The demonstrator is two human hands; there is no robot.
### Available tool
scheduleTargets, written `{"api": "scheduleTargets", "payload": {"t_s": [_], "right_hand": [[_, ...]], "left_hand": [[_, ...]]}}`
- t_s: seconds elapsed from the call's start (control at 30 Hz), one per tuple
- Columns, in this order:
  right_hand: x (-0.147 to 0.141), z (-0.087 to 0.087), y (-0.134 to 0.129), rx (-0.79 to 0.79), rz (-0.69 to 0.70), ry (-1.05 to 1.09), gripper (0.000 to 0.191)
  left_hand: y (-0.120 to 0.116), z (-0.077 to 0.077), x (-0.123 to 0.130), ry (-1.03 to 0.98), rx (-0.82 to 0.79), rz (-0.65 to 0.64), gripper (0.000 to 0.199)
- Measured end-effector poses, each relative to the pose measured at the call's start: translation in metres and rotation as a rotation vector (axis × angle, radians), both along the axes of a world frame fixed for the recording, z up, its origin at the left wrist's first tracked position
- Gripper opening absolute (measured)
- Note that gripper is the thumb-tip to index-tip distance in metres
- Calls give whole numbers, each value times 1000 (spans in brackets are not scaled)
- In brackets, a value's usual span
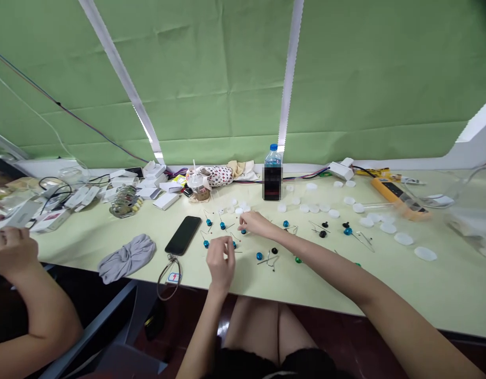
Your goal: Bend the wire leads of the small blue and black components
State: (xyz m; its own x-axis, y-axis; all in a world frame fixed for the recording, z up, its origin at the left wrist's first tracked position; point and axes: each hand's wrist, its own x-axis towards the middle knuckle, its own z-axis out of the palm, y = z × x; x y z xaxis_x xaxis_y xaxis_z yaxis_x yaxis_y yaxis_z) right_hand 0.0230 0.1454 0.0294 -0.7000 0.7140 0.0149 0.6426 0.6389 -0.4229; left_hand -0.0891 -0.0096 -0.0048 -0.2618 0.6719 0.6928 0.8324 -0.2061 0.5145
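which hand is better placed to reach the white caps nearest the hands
Probably the right: the right hand is just beside the white caps, while the left hand sits further back, near the table edge, above the blue wired parts.

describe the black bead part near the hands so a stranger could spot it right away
On the pale green workbench, find the person's right hand reaching among small wire-legged components. Just below that forearm sits a small black round-headed component, the only black one close to the hands, right beside a blue-headed one.
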Motion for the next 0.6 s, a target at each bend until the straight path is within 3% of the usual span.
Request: {"api": "scheduleTargets", "payload": {"t_s": [0.07,0.2,0.27,0.43,0.6], "right_hand": [[-6,-7,-2,0,0,-31,10],[-12,-18,-1,10,-11,-83,12],[-12,-22,0,21,-13,-100,15],[-5,-22,0,60,-23,-128,23],[7,-20,1,94,-49,-141,22]], "left_hand": [[1,-4,-20,-149,-78,29,18],[15,-19,-34,-208,-376,-172,39],[21,-27,-32,-218,-443,-193,39],[16,-33,-33,-237,-442,-173,21],[2,-35,-42,-269,-433,-175,22]]}}
